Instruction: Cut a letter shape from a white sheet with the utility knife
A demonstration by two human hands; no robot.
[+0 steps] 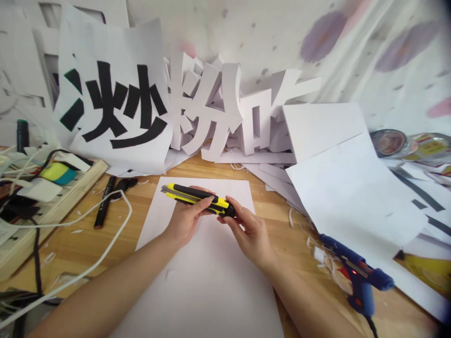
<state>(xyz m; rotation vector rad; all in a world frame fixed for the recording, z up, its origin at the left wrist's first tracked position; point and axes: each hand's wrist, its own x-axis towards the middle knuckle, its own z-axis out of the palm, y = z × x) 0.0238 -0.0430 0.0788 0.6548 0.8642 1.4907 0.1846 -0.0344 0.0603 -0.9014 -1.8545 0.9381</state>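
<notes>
A yellow and black utility knife (197, 198) is held between both hands, its blade end pointing left and a bit up. My left hand (185, 218) wraps round its middle, thumb along the body. At the black rear end, my right hand (248, 230) pinches the knife between thumb and fingers. Below the hands lies a large white sheet (211, 286) on the wooden table (88, 253).
Behind stand white cut-out characters (221, 108) and a paper with black characters (112, 103). A blue glue gun (359, 272) with a lit red light lies right. At left are a power strip (52, 211), white cable (120, 225) and black marker (104, 204).
</notes>
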